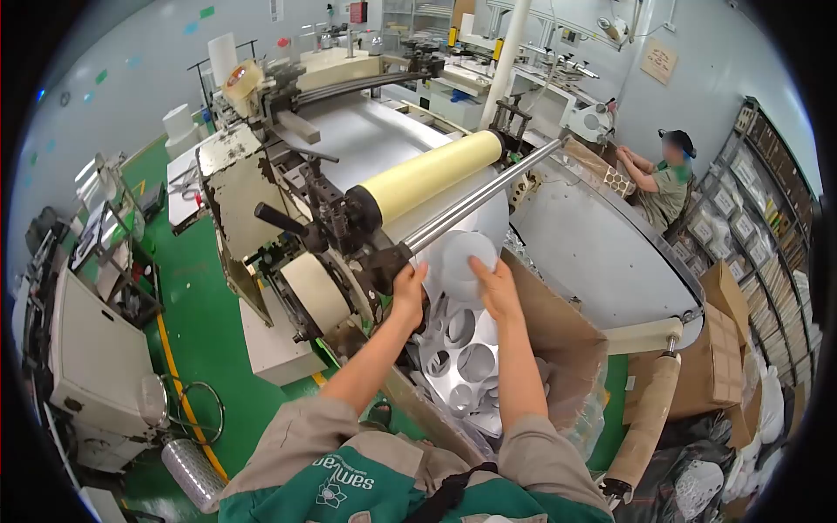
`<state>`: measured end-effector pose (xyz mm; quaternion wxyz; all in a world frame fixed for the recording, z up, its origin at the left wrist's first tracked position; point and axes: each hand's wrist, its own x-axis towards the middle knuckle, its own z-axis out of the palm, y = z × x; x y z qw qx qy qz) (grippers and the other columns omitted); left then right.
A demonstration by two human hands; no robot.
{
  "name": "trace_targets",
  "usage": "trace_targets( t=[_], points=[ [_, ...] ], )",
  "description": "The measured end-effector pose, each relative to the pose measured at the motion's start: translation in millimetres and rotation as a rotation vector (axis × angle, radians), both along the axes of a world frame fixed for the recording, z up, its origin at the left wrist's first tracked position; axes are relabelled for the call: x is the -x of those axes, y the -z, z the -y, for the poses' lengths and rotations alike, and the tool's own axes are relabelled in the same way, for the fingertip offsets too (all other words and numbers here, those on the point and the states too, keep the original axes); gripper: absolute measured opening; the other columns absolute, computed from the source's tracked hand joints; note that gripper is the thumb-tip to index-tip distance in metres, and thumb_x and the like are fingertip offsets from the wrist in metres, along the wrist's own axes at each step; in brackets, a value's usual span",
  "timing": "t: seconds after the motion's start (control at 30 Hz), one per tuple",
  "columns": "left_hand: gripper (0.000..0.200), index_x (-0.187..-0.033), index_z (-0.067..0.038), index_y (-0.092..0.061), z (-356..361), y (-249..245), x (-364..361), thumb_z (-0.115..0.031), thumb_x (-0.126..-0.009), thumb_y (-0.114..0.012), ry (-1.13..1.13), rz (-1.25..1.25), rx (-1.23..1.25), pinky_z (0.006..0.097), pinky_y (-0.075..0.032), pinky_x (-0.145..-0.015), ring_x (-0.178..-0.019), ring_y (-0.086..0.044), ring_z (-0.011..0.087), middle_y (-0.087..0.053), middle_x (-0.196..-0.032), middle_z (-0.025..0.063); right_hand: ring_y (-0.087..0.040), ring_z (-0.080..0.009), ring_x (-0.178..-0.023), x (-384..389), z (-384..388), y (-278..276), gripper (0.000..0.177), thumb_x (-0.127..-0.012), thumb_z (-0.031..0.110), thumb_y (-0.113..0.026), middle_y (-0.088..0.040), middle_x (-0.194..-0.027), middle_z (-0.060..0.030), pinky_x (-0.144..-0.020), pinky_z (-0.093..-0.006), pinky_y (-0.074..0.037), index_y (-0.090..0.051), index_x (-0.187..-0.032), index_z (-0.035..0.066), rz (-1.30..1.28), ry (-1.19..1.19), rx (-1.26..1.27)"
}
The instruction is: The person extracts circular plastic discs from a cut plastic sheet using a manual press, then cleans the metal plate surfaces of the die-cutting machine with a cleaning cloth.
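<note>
In front of my body, thin white discs (459,256), overlapping one another, are between my two hands. My right hand (498,289) pinches their right side, thumb on the upper face. At their left edge is my left hand (408,294), its fingers closed on them; the exact grip is partly hidden. Just below hangs a white waste sheet (476,363) with round holes cut out, lying in a large cardboard box (558,336). A steel roller (485,199) runs right above the hands, with a yellow roller (432,177) behind it.
A machine bed with white sheet material (357,139) stretches behind the rollers. A white roll (316,289) sits at the machine's left side. On the right stand a curved grey panel (602,253), a wrapped roll (647,418) and cardboard boxes (697,357). Another person (667,179) sits at the far right.
</note>
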<state>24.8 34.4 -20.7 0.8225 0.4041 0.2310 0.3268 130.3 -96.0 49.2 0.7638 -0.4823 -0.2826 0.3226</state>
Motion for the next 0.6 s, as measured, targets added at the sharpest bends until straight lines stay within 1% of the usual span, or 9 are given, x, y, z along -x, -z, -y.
trace_targets(
  t=[0.1,0.17,0.23,0.27,0.3,0.37,0.43,0.57,0.6],
  points=[
    [0.021,-0.105,-0.007,-0.056,21,-17,20,-0.024,-0.093,-0.05,0.104,0.119,0.066,0.0275,-0.043,-0.081,-0.089,-0.058,0.0103,-0.061,-0.097,-0.0007,-0.054,-0.0176,-0.1,-1,-25,13,0.044,-0.079,0.014,-0.068,-0.059,-0.109,-0.01,-0.088,-0.0307,-0.042,-0.052,-0.116,-0.004,0.038,-0.027,0.112],
    [0.026,-0.11,-0.006,-0.054,3,2,16,-0.024,-0.093,-0.05,0.161,-0.022,-0.021,0.0286,-0.043,-0.083,-0.098,-0.056,0.013,-0.061,-0.107,0.0029,-0.054,-0.0181,-0.1,-4,-26,30,0.043,-0.079,0.013,-0.068,-0.059,-0.109,-0.0104,-0.089,-0.031,-0.042,-0.052,-0.116,-0.004,0.047,0.071,0.039],
    [0.034,-0.114,-0.001,-0.054,9,-36,21,-0.027,-0.091,-0.052,0.068,-0.015,-0.053,0.0258,-0.041,-0.084,-0.096,-0.057,0.0128,-0.06,-0.112,0.0051,-0.054,-0.0211,-0.104,-15,-14,51,0.042,-0.083,0.009,-0.063,-0.056,-0.114,-0.0114,-0.091,-0.0334,-0.042,-0.049,-0.121,-0.003,-0.155,0.272,-0.112],
    [0.038,-0.122,0.0,-0.047,-2,-32,19,-0.023,-0.092,-0.051,0.065,-0.005,-0.113,0.0315,-0.042,-0.093,-0.109,-0.053,0.0183,-0.054,-0.121,0.0092,-0.054,-0.0235,-0.106,-22,1,58,0.044,-0.085,0.007,-0.059,-0.052,-0.119,-0.0127,-0.094,-0.0365,-0.042,-0.043,-0.126,-0.002,-0.373,0.312,-0.206],
    [0.038,-0.123,0.0,-0.046,-10,-31,15,-0.02,-0.092,-0.051,0.014,0.05,-0.057,0.0339,-0.041,-0.096,-0.111,-0.052,0.0216,-0.052,-0.122,0.0096,-0.052,-0.0252,-0.109,-28,15,63,0.047,-0.087,0.007,-0.057,-0.049,-0.122,-0.0134,-0.095,-0.0394,-0.042,-0.038,-0.129,0.0,-0.374,0.335,-0.279],
    [0.035,-0.12,0.002,-0.046,-24,-37,3,-0.016,-0.091,-0.051,-0.105,0.173,0.074,0.0316,-0.039,-0.089,-0.103,-0.051,0.0162,-0.054,-0.112,0.0066,-0.051,-0.0252,-0.11,-33,26,61,0.044,-0.088,0.009,-0.057,-0.05,-0.122,-0.0136,-0.095,-0.0385,-0.043,-0.039,-0.127,-0.001,-0.344,0.405,-0.274],
    [0.027,-0.114,-0.001,-0.049,-33,-50,-7,-0.014,-0.09,-0.051,-0.21,0.327,0.09,0.0339,-0.039,-0.091,-0.103,-0.05,0.0184,-0.051,-0.109,0.0062,-0.053,-0.0243,-0.108,-39,23,53,0.044,-0.087,0.01,-0.059,-0.051,-0.121,-0.0127,-0.093,-0.0366,-0.043,-0.042,-0.125,-0.003,-0.404,0.267,-0.294],
    [0.016,-0.105,-0.009,-0.056,-37,-62,-10,-0.01,-0.09,-0.052,-0.232,0.435,0.226,0.0307,-0.035,-0.096,-0.102,-0.052,0.0137,-0.058,-0.105,0.0007,-0.054,-0.0226,-0.107,-29,-18,18,0.049,-0.082,0.012,-0.066,-0.056,-0.116,-0.0108,-0.093,-0.0347,-0.043,-0.044,-0.123,-0.005,-0.416,0.149,-0.208],
    [0.017,-0.106,-0.01,-0.056,-36,-60,-8,-0.012,-0.089,-0.053,-0.195,0.457,0.121,0.0301,-0.035,-0.096,-0.106,-0.05,0.0131,-0.058,-0.106,0.0004,-0.056,-0.02,-0.104,-29,-31,17,0.045,-0.082,0.013,-0.066,-0.057,-0.114,-0.009,-0.092,-0.0329,-0.044,-0.047,-0.121,-0.002,-0.387,0.126,-0.2]
  ],
)
